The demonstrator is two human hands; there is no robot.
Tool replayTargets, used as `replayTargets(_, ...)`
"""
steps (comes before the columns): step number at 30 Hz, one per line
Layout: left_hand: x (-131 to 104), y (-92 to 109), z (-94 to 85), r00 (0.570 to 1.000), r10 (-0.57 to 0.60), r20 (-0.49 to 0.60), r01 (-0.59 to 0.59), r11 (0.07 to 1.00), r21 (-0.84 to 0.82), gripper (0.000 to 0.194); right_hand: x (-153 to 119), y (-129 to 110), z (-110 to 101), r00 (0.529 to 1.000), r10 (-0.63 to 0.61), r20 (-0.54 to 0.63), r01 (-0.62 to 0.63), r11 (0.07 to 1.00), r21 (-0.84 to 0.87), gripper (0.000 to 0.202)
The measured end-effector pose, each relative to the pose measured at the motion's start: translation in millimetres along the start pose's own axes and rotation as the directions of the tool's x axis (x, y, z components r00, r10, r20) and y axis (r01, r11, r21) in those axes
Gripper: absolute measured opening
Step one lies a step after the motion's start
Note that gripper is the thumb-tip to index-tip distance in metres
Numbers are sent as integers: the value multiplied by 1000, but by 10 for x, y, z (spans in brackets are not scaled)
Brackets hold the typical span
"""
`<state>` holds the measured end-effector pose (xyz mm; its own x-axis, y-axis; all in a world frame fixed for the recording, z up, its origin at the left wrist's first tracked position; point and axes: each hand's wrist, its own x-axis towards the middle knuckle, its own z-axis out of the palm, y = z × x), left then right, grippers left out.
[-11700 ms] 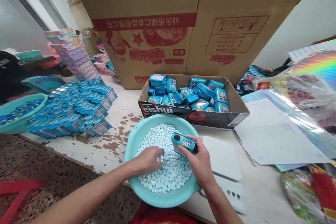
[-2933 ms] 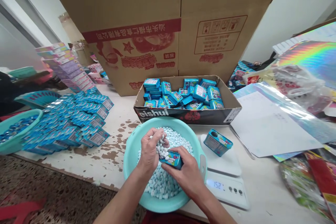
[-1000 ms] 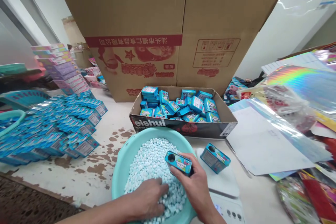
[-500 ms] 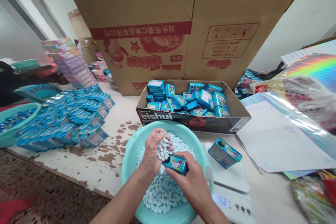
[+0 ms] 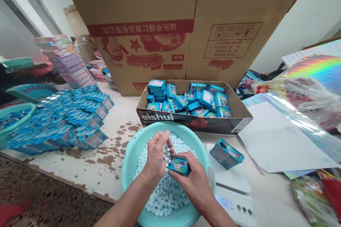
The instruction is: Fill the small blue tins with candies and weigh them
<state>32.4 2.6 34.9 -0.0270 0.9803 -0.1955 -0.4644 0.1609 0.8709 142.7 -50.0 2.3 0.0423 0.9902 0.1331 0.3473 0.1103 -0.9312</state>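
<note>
Over a turquoise basin [image 5: 128, 184] of pale candies [image 5: 170, 198], my left hand [image 5: 157, 154] is cupped around a handful of candies [image 5: 167, 154], tipped against the opening of a blue candy tin [image 5: 179, 165]. My right hand [image 5: 195, 177] grips that tin, fingers wrapped along its far side and thumb on the near side; the tin lies tilted with its open end toward my left palm. To the right, another open blue tin [image 5: 227, 154] stands on a white scale [image 5: 234, 181] whose display is lit.
Behind the basin is a cardboard tray [image 5: 213, 126] of blue tins, backed by a large carton [image 5: 160, 3]. Rows of blue tins [image 5: 66, 120] cover the table's left side, beside another turquoise basin [image 5: 29, 113]. Papers [image 5: 285, 142] and plastic bags [image 5: 309, 103] lie at right.
My left hand has closed and turned further over the tin's opening, so fewer candies show in it. My right hand keeps hold of the tin. The view has shifted slightly.
</note>
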Motion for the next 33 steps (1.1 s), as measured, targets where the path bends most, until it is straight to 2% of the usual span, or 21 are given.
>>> replayTargets(8, -37, -26, 38, 995, 96, 5, -96, 994, 44, 35, -4, -46, -23, 1000, 15, -18, -14, 998, 56, 26)
replayTargets(21, -51, 11, 141, 1000, 15, 20, -17, 994, 105, 37, -25, -60, -71, 997, 67, -43, -63, 993, 103, 28)
replayTargets(26, -56, -59, 178, 995, 94, 42, -100, 983, 156, 36, -40, -71, -106, 998, 55, -44, -50, 993, 109, 28)
replayTargets(28, -58, -54, 194, 996, 67, 60, -77, 978, 192, 37, -41, -61, -122, 996, 69, -48, -64, 992, 111, 27)
replayTargets(30, -45, 9, 191, 998, 29, 52, -37, 985, 166, 37, -41, -42, -144, 994, 98, -44, -91, 986, 137, 28)
replayTargets(33, 26, 168, 114, 999, 49, 14, -50, 998, 26, 30, -46, -4, -186, 993, 104, -52, -91, 974, 209, 31)
